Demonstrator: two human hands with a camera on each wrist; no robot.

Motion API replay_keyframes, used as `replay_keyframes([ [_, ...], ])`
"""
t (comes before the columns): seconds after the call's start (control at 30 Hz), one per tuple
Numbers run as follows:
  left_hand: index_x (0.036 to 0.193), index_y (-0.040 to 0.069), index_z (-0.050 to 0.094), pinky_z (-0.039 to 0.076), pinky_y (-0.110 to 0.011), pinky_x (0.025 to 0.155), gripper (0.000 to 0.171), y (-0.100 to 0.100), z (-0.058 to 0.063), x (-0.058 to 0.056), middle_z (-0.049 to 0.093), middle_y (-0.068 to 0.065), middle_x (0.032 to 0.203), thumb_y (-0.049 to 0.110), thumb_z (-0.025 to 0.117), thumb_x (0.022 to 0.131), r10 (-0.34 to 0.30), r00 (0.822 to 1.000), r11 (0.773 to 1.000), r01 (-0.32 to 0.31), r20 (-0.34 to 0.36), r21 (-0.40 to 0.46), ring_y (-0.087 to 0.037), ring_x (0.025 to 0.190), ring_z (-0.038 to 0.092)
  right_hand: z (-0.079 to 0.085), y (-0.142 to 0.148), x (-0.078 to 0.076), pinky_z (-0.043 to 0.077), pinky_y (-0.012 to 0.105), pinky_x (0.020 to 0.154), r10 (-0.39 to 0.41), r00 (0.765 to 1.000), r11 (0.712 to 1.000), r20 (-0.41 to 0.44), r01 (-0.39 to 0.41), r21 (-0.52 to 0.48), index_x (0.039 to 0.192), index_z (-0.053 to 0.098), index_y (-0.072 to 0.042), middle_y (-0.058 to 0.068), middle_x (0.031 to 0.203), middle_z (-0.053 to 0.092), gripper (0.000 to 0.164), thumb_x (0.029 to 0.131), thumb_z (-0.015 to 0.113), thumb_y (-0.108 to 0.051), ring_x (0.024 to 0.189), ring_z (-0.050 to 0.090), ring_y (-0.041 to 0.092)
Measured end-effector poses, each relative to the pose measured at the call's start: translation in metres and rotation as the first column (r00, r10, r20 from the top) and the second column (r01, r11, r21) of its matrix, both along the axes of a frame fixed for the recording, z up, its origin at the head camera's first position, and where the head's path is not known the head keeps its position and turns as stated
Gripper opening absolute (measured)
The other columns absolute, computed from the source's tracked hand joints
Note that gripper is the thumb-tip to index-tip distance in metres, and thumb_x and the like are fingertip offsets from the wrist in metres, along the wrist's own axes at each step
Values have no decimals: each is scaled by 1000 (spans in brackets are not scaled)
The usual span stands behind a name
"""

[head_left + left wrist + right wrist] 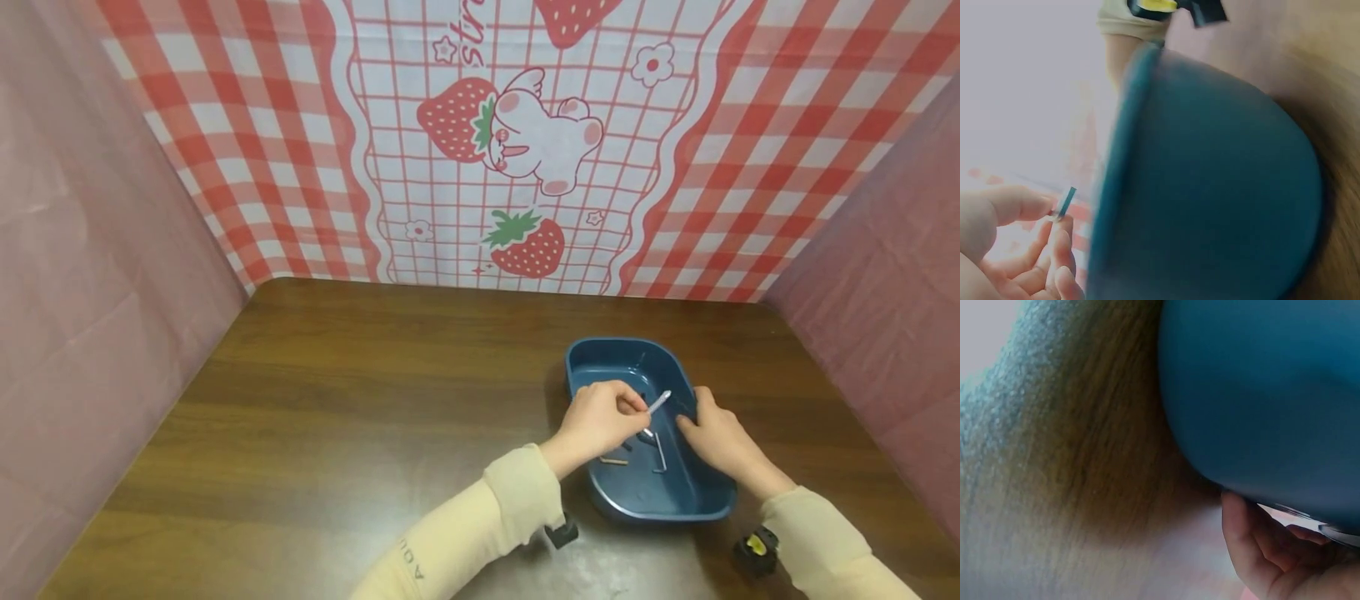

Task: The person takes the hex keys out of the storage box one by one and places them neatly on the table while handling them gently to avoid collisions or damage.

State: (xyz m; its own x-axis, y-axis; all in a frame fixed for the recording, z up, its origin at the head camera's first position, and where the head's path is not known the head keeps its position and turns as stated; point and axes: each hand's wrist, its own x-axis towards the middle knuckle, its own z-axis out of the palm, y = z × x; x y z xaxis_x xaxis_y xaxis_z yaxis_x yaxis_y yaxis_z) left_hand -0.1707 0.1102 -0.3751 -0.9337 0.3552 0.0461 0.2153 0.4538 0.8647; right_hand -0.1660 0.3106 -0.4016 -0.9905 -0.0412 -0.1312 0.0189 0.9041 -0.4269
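Observation:
A deep blue plastic basin (pixel 652 500) with rounded corners stands on the right of the table. Over it, my left hand (pixel 603 417) pinches a short, slim silver rod (pixel 660 402) between thumb and fingertips; its far end tapers. In the left wrist view one end of the rod (pixel 1067 201) juts out past the fingertips. My right hand (pixel 720 437) grips the basin's right wall, thumb inside the rim and fingers outside. On the basin's floor lie a silver L-shaped hex key (pixel 661 454), a brass-coloured one (pixel 614 461) and small dark pieces, partly hidden by my left hand.
The brown wooden table (pixel 337 433) extends to the left of the basin. A red-and-white strawberry-print cloth (pixel 480 192) hangs behind it, with pink curtains (pixel 112 275) at both sides. Dark camera mounts (pixel 561 531) sit at both wrists.

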Motion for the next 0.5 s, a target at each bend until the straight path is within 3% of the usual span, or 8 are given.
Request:
replay_keyframes([
  [0.1,79,16,66,42,-17,53,7,-6,2,1,63,10,68,20,70,76,10,999,995,-15,44,103,3,58,54,-1,-1,0,48,48,65,-11,1000,1000,2,11,4,123,23,17,44,109,45,48,89,43,-12,88,57,44],
  [0.33,79,12,65,45,-17,60,9,-22,2,-3,65,6,72,17,71,75,60,987,964,-96,148,249,-1,63,56,1,-1,1,46,52,71,-18,999,1000,27,18,2,126,20,16,45,116,40,48,91,38,-12,99,52,50],
  [0.5,97,7,62,45,-17,60,20,-32,-3,-7,67,-1,76,11,68,78,37,988,931,-88,147,355,-3,62,55,1,-1,1,46,53,73,-23,998,1000,52,24,-10,128,18,16,45,119,38,49,92,36,-13,102,50,51],
])
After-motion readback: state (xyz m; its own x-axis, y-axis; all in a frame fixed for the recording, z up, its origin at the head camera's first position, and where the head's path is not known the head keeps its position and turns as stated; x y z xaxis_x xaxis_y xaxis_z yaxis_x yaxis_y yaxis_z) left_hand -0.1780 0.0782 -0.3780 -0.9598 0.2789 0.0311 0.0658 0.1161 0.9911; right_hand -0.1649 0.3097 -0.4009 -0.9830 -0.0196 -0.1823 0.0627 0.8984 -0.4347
